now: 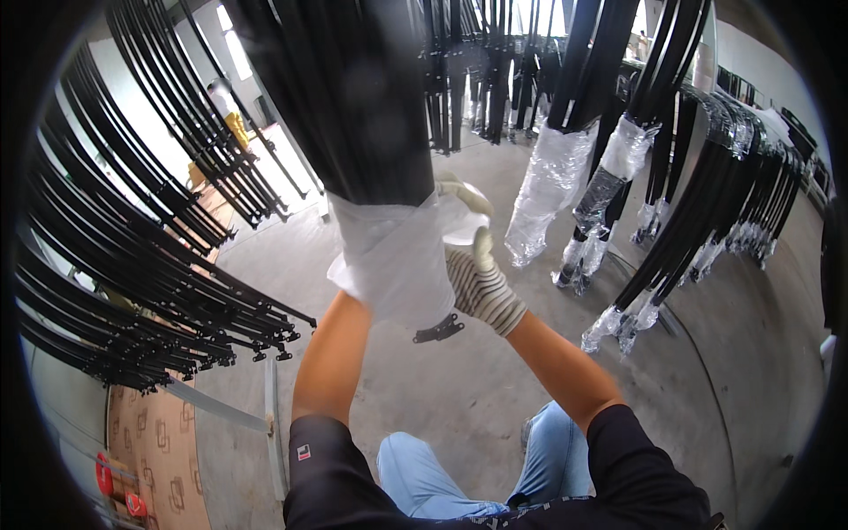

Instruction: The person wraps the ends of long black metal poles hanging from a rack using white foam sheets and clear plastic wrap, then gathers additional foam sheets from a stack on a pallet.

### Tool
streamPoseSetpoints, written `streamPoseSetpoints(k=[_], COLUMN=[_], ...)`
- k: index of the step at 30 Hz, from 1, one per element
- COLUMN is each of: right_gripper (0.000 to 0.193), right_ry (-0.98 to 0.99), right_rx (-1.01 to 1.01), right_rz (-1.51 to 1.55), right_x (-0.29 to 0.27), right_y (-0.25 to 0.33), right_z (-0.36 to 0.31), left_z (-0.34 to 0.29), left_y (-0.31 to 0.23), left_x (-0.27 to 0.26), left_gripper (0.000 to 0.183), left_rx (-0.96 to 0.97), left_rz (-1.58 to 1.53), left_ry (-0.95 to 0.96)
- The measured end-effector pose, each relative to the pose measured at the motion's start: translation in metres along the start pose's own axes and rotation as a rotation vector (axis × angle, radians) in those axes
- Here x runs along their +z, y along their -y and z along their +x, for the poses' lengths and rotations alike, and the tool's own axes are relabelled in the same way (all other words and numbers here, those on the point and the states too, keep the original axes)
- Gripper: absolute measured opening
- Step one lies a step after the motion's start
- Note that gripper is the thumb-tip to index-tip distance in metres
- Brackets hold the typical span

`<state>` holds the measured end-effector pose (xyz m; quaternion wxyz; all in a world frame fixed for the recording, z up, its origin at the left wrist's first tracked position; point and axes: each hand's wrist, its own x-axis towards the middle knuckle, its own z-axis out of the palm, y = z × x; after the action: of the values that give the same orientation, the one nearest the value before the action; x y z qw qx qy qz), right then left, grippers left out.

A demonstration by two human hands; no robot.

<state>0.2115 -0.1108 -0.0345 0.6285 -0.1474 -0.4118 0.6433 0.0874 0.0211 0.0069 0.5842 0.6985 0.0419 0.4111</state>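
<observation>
A bundle of long black bars hangs in front of me, its lower end wrapped in a thin white wrapping sheet. A dark bracket with holes shows just below the wrapping. My right hand, in a striped, cream-fingered glove, is closed at the bundle's right side on a loose white part of the sheet. My left forearm passes behind the wrapped end, which hides most or all of that hand. Cream glove fingers curve round the bundle's right edge; which hand they belong to I cannot tell.
Rows of black bars hang at the left. Bundles with film-wrapped ends hang at the right, above the grey concrete floor. A patterned brown sheet lies lower left. Another person is far back left.
</observation>
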Motion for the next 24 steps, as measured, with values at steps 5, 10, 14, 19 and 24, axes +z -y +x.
streamPoseSetpoints(k=[5,10,14,19,24], right_gripper=[0.093,0.072,0.052,0.041,0.046], right_ry=[-0.129,-0.137,-0.439,-0.416,-0.340], right_rx=[-0.446,-0.509,-0.296,-0.271,-0.324], right_rz=[0.025,0.140,-0.734,-0.922,-0.459], right_x=[0.017,0.002,0.010,0.053,0.109], right_y=[0.013,0.047,0.060,0.052,0.038], right_z=[-0.016,-0.076,-0.125,-0.152,-0.153], left_z=[0.000,-0.003,-0.018,-0.061,-0.100], left_y=[-0.016,-0.036,-0.067,-0.075,-0.053], left_x=[0.019,0.030,0.035,0.063,0.066], left_gripper=[0.041,0.047,0.053,0.060,0.066], left_rx=[0.003,0.026,0.063,0.160,0.298], left_rz=[-0.103,-0.180,-0.221,-0.247,0.180], left_ry=[-0.019,-0.056,-0.115,-0.175,-0.269])
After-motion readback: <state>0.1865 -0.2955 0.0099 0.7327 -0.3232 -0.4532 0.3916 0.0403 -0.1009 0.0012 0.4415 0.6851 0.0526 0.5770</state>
